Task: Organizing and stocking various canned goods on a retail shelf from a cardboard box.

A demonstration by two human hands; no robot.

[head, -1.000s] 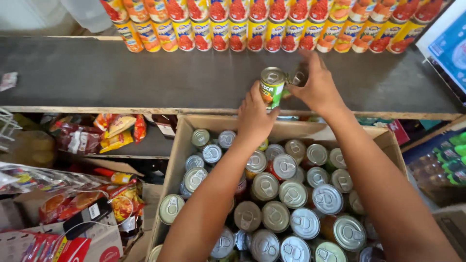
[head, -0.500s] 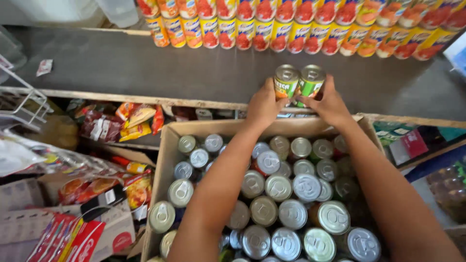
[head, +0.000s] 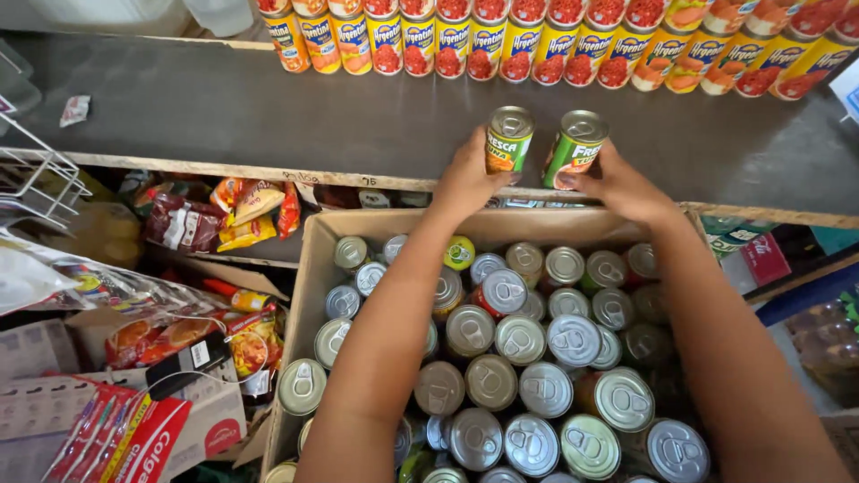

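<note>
Left hand (head: 465,179) grips one green-labelled can (head: 508,141), right hand (head: 622,186) grips the other green can (head: 575,150) — both upright on the dark shelf (head: 224,107) near its front edge, side by side, nearly touching, just above the box of cans (head: 315,268).

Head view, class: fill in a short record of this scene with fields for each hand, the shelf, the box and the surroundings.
left hand: left hand in a grip on a green-labelled can, upright on the shelf edge
right hand: right hand in a grip on a second green can, tilted
shelf: dark shelf with a row of yellow-labelled cans at the back
box: cardboard box below, packed with upright cans
surroundings: snack packets at left
</note>
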